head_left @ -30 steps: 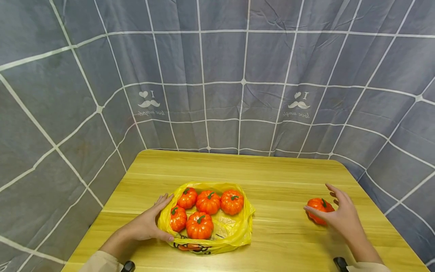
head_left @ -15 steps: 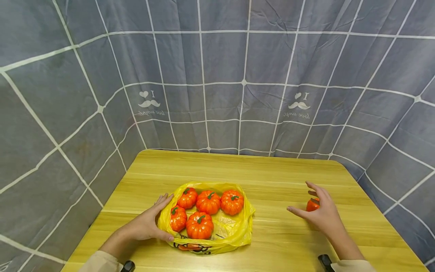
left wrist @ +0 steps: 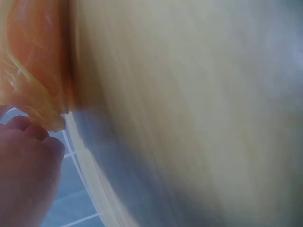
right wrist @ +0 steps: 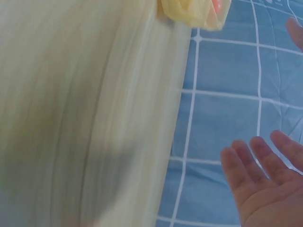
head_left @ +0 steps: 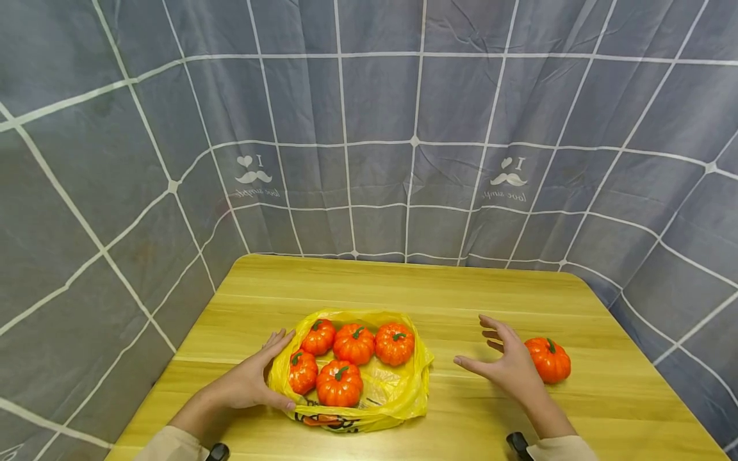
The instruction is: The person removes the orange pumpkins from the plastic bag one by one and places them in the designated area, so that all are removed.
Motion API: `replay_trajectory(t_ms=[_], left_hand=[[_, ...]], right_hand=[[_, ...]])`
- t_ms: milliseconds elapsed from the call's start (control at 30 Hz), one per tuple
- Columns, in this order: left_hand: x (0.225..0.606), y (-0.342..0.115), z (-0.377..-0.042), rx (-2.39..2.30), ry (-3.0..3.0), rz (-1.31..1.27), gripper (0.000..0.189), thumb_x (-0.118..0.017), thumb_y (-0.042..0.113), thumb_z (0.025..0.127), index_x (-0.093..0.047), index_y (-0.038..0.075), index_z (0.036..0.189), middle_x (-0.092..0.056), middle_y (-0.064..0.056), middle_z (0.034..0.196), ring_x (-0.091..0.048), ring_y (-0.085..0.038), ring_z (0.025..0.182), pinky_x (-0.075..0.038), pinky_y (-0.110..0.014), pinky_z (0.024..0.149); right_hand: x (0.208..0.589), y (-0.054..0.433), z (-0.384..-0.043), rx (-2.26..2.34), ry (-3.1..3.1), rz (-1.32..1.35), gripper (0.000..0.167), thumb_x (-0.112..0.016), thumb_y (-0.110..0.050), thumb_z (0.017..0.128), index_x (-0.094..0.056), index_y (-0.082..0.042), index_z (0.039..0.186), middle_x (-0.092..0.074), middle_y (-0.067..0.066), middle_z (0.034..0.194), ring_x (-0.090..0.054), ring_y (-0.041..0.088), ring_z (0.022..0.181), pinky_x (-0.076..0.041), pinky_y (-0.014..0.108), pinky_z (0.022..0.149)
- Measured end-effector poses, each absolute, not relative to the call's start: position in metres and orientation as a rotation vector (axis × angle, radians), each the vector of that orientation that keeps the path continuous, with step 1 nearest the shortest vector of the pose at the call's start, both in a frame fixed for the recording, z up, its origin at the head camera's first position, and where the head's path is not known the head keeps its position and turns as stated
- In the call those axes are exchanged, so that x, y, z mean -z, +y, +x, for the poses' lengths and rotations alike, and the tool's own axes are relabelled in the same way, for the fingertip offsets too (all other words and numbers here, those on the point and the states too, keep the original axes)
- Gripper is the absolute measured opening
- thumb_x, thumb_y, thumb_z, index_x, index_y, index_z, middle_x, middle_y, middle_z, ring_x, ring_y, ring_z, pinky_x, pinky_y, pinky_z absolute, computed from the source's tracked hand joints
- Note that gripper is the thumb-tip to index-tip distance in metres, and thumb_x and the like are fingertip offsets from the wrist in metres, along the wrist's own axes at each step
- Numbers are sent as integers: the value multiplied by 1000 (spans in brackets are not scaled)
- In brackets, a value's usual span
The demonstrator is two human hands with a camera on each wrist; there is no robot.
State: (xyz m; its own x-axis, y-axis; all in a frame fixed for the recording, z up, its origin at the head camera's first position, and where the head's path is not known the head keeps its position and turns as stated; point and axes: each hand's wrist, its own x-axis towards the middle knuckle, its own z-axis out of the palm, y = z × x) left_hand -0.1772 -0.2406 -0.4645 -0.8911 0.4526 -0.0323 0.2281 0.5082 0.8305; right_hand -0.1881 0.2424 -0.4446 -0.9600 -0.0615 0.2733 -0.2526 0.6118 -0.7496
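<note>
A yellow plastic bag (head_left: 392, 384) lies spread wide on the table, with several small orange pumpkins (head_left: 340, 384) inside. My left hand (head_left: 248, 382) holds the bag's left side, thumb on the front rim and fingers farther back. In the left wrist view, bent fingers (left wrist: 35, 130) touch the bag's edge (left wrist: 28, 90). Between the bag and a lone pumpkin (head_left: 548, 360) on the right, my right hand (head_left: 510, 368) hovers with nothing in it. The right wrist view has this palm (right wrist: 270, 198) with fingers spread, apart from the bag (right wrist: 187, 12).
The wood-grain table (head_left: 369, 282) has rounded far corners. A grey checked curtain (head_left: 375, 173) hangs behind it and along both sides. Black straps or devices (head_left: 517, 445) sit at both wrists.
My right hand has moved left, off the lone pumpkin and toward the bag, holding nothing. That pumpkin stays at the right, now fully uncovered. The left hand and bag look unmoved.
</note>
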Motion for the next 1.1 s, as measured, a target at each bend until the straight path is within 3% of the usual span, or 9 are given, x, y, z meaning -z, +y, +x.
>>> replay_trajectory(t_ms=[433,833,1100], left_hand=[[465,-239,-180,-1319,2504,586,125,-95,33,68,-16,10,162,3,-31,163,11,-50,147,3,-75,107],[466,-241,-180,-1305,2516,576,125,-95,33,67,-17,12,163,1,-31,163,10,-51,147,3,-75,107],[465,-240,-180,-1306,2510,583,125,-95,33,67,-18,9,162,1,-32,162,10,-52,147,3,-74,107]], right_hand=[[463,201,-203,-1435,-2588,333,88,-96,-28,68,-53,0,139,-55,22,135,-56,42,119,-48,50,100],[470,170,-211,-1415,-2648,379,88,-95,-35,69,-55,2,138,-56,20,134,-55,36,117,-46,51,102],[476,156,-216,-1358,-2674,420,87,-96,-39,65,-60,-2,135,-58,12,131,-56,33,117,-49,50,99]])
